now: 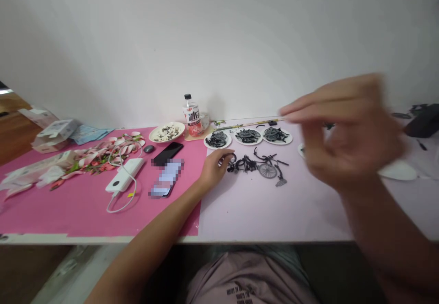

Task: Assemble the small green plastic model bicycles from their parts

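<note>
My left hand rests low over the table, its fingers closed on a small black spoked wheel. Right beside it lie more black plastic bicycle parts in a loose group, with a grey spoked wheel among them. Raised high on the right, close to the camera, my right hand is blurred by motion. Its thumb and fingers are drawn together in a pinch; whatever is between the fingertips, if anything, cannot be made out.
Three white plates of dark parts line the back. Behind them stand a drink bottle and a patterned bowl. To the left are phones, a white power bank with a cable, and artificial petals. A black object sits far right.
</note>
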Demonstrator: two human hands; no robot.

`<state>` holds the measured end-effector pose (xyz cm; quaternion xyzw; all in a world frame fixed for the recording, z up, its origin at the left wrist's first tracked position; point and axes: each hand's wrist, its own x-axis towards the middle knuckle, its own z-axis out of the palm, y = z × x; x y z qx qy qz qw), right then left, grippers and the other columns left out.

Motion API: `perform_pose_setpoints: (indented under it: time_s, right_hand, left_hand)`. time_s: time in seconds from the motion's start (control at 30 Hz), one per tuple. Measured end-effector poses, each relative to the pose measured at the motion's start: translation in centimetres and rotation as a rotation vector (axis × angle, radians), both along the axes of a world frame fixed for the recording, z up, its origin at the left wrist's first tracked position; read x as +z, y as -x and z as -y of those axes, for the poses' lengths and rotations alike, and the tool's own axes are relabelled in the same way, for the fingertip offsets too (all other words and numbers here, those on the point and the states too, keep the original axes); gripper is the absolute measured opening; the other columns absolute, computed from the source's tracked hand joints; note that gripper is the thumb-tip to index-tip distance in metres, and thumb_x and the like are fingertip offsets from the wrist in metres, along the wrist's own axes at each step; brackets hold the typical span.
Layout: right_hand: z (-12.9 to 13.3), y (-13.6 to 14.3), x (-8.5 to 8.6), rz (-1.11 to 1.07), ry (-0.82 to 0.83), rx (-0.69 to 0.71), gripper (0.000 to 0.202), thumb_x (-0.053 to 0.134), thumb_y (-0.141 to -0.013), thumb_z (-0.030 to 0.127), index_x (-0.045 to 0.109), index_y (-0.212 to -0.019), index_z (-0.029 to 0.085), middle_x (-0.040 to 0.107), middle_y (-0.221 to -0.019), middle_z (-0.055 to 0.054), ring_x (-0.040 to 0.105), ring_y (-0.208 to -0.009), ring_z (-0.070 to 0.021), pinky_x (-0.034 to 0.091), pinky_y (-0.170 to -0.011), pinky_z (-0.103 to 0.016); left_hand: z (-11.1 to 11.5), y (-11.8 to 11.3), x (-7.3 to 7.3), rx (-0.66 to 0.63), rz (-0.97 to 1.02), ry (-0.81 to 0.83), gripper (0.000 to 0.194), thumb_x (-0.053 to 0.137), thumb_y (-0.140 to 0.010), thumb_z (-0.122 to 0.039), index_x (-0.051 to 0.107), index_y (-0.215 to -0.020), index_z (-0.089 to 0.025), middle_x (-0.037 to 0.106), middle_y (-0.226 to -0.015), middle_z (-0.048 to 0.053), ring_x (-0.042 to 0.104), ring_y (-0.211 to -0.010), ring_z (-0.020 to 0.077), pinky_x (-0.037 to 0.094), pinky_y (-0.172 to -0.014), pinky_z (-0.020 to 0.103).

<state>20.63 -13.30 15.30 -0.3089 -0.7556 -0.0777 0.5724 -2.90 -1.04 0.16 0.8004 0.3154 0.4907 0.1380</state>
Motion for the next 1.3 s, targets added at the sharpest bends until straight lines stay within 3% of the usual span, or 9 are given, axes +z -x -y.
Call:
perform_pose_setpoints:
  time_s: [0.1, 0.2, 0.27, 0.37, 0.5, 0.63, 0.7, 0.97, 1.3]
  right_hand:
    - [-3.6, 0.7, -2.7, 0.244, -0.036, 0.038, 0.027, 0.057, -0.102, 0.016, 0.073, -0.11, 0.036, 0.075, -0.098, 0.001, 0.066, -0.099, -0.0234, 0.052, -0.095, -0.046]
    - [-7.5, 0.6, -7.9, 0.274, 0.243, 0.074, 0.024, 0.05, -0.106, 0.023, 0.071, -0.115, 0.028, 0.074, -0.1, -0.005, 0.066, -0.099, -0.0252, 0.055, -0.087, -0.044]
    - [-9.0, 0.2, -11.1, 0.232, 0.423, 0.034, 0.025, 0.055, -0.105, 0.031, 0.069, -0.125, 0.026, 0.073, -0.112, -0.009, 0.067, -0.106, -0.0273, 0.055, -0.091, -0.046]
    - [-9.3, 0.3, -13.7, 0.197, 0.539, 0.037, 0.032, 0.058, -0.104, 0.039, 0.066, -0.132, 0.026, 0.072, -0.114, -0.01, 0.066, -0.112, -0.0277, 0.054, -0.099, -0.048]
    - [-8.1, 1.9, -14.1, 0.106, 0.582, 0.073, 0.038, 0.066, -0.1, 0.038, 0.062, -0.137, 0.03, 0.069, -0.121, -0.008, 0.065, -0.116, -0.0265, 0.053, -0.103, -0.046]
    - [-7.6, 3.3, -14.6, 0.105, 0.555, 0.111, 0.072, 0.083, -0.086, 0.036, 0.051, -0.15, 0.031, 0.062, -0.137, -0.011, 0.059, -0.129, -0.0294, 0.05, -0.11, -0.048]
    - [-7.7, 3.5, -15.0, 0.115, 0.545, 0.122, 0.079, 0.086, -0.083, 0.035, 0.049, -0.153, 0.03, 0.06, -0.139, -0.012, 0.058, -0.131, -0.0302, 0.049, -0.113, -0.05]
    - [-8.3, 2.9, -15.3, 0.092, 0.485, 0.113, 0.07, 0.087, -0.084, 0.033, 0.058, -0.148, 0.032, 0.067, -0.128, -0.009, 0.061, -0.124, -0.0297, 0.051, -0.11, -0.05]
    - [-8.2, 2.7, -15.2, 0.107, 0.466, 0.114, 0.067, 0.089, -0.082, 0.03, 0.062, -0.144, 0.03, 0.068, -0.127, -0.01, 0.062, -0.123, -0.0304, 0.051, -0.109, -0.051]
  left_hand:
    - [0.3, 0.0, 0.3, 0.016, 0.016, 0.025, 0.018, 0.065, -0.099, -0.03, 0.076, -0.112, -0.022, 0.081, -0.099, 0.007, 0.077, -0.085, 0.0198, 0.061, -0.078, 0.031]
    - [0.6, -0.1, 0.6, 0.025, 0.026, 0.037, 0.019, 0.066, -0.099, -0.032, 0.076, -0.111, -0.021, 0.082, -0.097, 0.006, 0.076, -0.083, 0.0192, 0.06, -0.075, 0.03]
    - [0.7, -0.1, 0.7, 0.03, 0.038, 0.054, 0.02, 0.067, -0.098, -0.033, 0.077, -0.11, -0.021, 0.082, -0.095, 0.006, 0.076, -0.08, 0.0183, 0.059, -0.074, 0.029]
    - [0.8, -0.2, 0.7, 0.034, 0.073, 0.092, 0.021, 0.07, -0.096, -0.035, 0.078, -0.109, -0.021, 0.082, -0.093, 0.006, 0.074, -0.076, 0.0172, 0.058, -0.074, 0.028]
    - [1.0, -0.4, 1.0, -0.018, 0.182, 0.241, 0.026, 0.074, -0.092, -0.04, 0.079, -0.107, -0.019, 0.082, -0.093, 0.007, 0.075, -0.076, 0.0184, 0.058, -0.071, 0.028]
    - [1.1, -0.6, 1.5, -0.055, 0.347, 0.441, 0.04, 0.08, -0.085, -0.048, 0.077, -0.108, -0.015, 0.08, -0.09, 0.009, 0.075, -0.072, 0.0198, 0.06, -0.067, 0.029]
    - [1.0, -0.7, 1.6, -0.076, 0.4, 0.509, 0.047, 0.084, -0.08, -0.052, 0.076, -0.107, -0.014, 0.079, -0.09, 0.009, 0.074, -0.071, 0.0199, 0.061, -0.067, 0.031]
    - [0.7, -0.9, 1.4, -0.122, 0.457, 0.649, 0.059, 0.091, -0.067, -0.058, 0.077, -0.103, -0.013, 0.078, -0.083, 0.008, 0.073, -0.072, 0.0201, 0.062, -0.069, 0.033]
    - [0.5, -0.5, 1.6, -0.154, 0.472, 0.72, 0.058, 0.095, -0.059, -0.058, 0.082, -0.094, -0.014, 0.081, -0.086, 0.01, 0.074, -0.075, 0.0223, 0.062, -0.072, 0.035]
